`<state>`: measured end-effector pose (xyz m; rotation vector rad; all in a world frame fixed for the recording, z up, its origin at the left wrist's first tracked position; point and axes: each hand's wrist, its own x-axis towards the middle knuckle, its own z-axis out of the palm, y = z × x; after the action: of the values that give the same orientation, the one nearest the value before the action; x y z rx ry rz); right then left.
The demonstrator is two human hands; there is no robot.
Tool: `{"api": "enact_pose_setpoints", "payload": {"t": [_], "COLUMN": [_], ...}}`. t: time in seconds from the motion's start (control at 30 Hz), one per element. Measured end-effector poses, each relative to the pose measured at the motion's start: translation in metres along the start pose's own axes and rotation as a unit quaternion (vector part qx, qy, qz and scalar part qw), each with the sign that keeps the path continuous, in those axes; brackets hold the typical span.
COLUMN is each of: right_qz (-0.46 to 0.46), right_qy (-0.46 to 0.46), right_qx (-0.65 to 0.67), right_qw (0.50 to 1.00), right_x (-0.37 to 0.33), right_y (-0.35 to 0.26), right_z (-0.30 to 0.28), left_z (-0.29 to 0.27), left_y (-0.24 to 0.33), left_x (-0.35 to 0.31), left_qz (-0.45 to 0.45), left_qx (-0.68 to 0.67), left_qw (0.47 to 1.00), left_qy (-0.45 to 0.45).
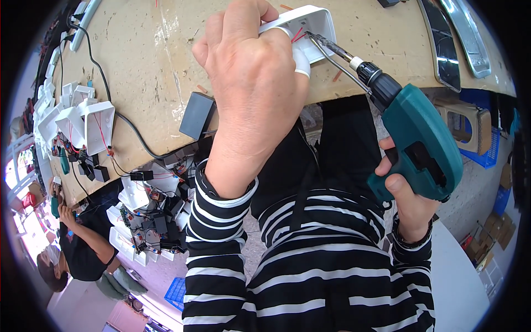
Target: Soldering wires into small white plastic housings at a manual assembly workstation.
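Note:
My left hand (251,72) is closed on a small white plastic housing (322,21) at the table's near edge, with its open side up. White coverings (300,60) show on some of its fingertips. Thin red wires (298,35) stick up inside the housing. My right hand (409,199) is wrapped round the handle of a green soldering gun (423,130), which points up and left. The gun's dark tip and the thin metal tube beside it reach the housing, close to the red wires. My left fingers hide part of the housing.
A black box (196,115) lies left of my left wrist, by a black cable (130,123). White housings (99,127) with wires crowd the left; more hang below the edge (149,221). A phone (441,44) and metal tray (469,39) lie right. A co-worker (86,238) sits left.

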<state>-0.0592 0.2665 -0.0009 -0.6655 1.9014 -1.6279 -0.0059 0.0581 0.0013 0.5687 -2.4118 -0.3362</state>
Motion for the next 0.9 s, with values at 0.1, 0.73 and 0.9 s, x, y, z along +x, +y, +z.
{"api": "enact_pose_setpoints", "payload": {"t": [0.1, 0.73, 0.9], "right_qz": [-0.004, 0.043, 0.019], "right_qy": [-0.002, -0.004, -0.012], "right_qx": [0.018, -0.069, -0.070], "right_qw": [1.000, 0.997, 0.997], "right_x": [0.001, -0.006, -0.004], "right_y": [-0.001, -0.013, -0.012], "right_z": [-0.001, -0.004, -0.002], "left_z": [-0.001, -0.001, -0.001], "left_y": [0.001, 0.001, 0.002], "left_x": [-0.001, -0.001, -0.002], "left_qz": [-0.001, -0.006, -0.009], "left_qx": [0.001, 0.004, 0.007], "left_qw": [1.000, 1.000, 1.000], "left_qy": [0.001, 0.008, 0.012]}}
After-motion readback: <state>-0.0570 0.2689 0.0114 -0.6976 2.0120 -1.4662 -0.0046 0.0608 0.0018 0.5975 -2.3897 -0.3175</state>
